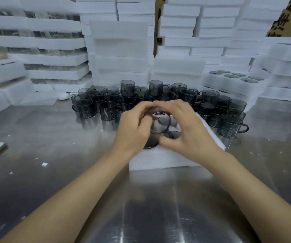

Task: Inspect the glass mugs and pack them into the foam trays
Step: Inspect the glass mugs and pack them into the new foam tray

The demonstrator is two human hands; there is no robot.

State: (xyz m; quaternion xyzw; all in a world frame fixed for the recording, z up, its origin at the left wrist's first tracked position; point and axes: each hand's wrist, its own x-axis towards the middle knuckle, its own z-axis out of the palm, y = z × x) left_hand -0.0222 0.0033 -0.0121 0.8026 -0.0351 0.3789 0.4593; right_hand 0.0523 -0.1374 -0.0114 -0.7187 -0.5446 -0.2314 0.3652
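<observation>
Holding a smoky glass mug (159, 122) tilted above a white foam tray (160, 158) on the steel tabletop (53, 137), the left hand (134, 130) and right hand (188, 130) curl their fingers around it; more mugs (106, 104) crowd behind.

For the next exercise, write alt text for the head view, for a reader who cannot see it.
Both hands, left hand and right hand, hold a smoky glass mug tilted over a white foam tray on a steel table. More mugs stand behind, before foam stacks.
</observation>
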